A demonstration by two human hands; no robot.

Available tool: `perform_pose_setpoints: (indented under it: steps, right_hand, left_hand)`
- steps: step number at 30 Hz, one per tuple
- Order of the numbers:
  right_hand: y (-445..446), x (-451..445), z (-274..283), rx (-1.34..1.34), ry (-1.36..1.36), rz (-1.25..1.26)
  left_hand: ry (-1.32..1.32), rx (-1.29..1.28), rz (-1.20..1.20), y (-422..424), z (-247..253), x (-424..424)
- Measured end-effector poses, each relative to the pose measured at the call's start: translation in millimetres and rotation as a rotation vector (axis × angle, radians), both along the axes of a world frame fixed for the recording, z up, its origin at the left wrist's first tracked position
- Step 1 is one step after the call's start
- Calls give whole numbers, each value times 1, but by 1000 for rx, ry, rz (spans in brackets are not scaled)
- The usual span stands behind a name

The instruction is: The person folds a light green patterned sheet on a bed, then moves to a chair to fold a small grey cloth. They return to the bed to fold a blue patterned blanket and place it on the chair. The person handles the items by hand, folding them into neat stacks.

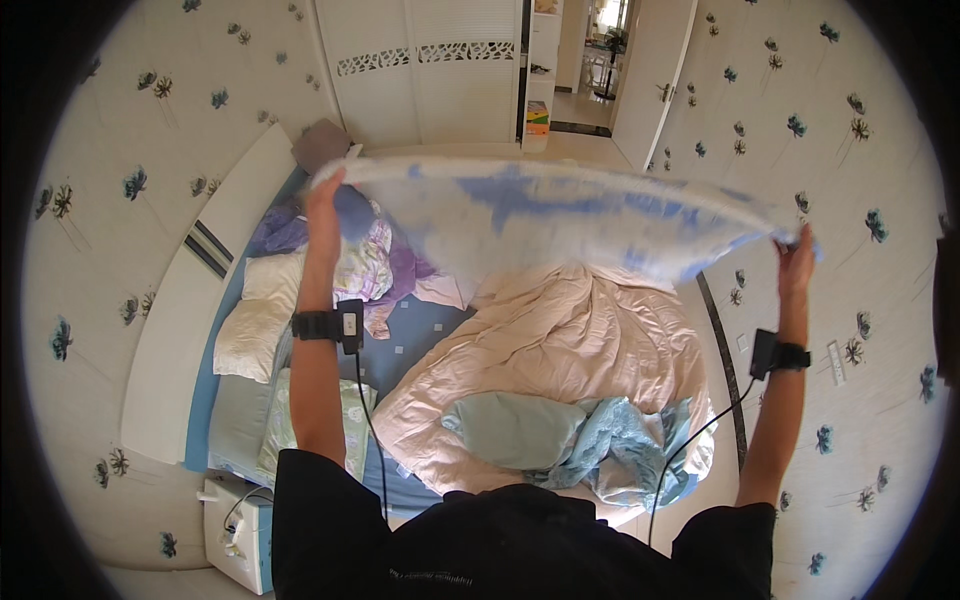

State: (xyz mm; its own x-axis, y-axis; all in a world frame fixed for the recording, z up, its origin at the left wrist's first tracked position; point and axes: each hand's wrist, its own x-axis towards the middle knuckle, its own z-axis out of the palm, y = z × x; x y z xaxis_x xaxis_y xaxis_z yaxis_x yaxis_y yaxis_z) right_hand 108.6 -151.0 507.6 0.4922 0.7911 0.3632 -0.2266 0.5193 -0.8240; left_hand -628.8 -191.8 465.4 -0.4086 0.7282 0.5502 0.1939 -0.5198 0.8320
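Observation:
A white and blue patterned cloth (540, 210), perhaps a sheet or blanket, is spread in the air between my raised hands, its lower part blurred. My left hand (328, 187) grips its left end, and my right hand (796, 259) grips the right end, well apart. Below it, a rumpled pink quilt (555, 337) covers much of the bed. A pale green pillow (517, 431) and a crumpled teal cloth (619, 442) lie on the quilt's near part. Floral and purple bedding (364, 262) is heaped beyond my left forearm.
White pillows (259, 322) lie by the curved headboard (172, 330) at left. A bedside cabinet (236, 532) stands at lower left. Sliding wardrobe doors (420, 90) and an open room door (652, 82) are beyond the bed. A patterned wall (840, 300) rises at right.

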Motion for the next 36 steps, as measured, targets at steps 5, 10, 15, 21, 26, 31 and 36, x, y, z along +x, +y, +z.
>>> perform_pose_setpoints:
  steps: [5,10,15,21,26,31,36]
  right_hand:
    - [-46,15,26,20,-28,-160]
    - [-105,14,-68,-103,24,-169]
    - [-206,35,-223,-394,106,-298]
    - [-341,-3,-405,-820,173,-410]
    - [-388,-14,-433,-1149,80,-427]
    - [-371,-10,-447,-1182,-10,-319]
    - [-323,7,-423,-1164,-239,-247]
  left_hand:
    - [170,105,236,-40,13,29]
    - [-27,-101,128,-84,-103,54]
    - [38,-609,67,-174,-309,92]
    - [444,-1220,-62,-386,-512,108]
    - [-305,-1535,62,-439,-540,138]
    - [-102,-1241,112,-420,-552,109]
    - [-393,-1126,15,-356,-485,125]
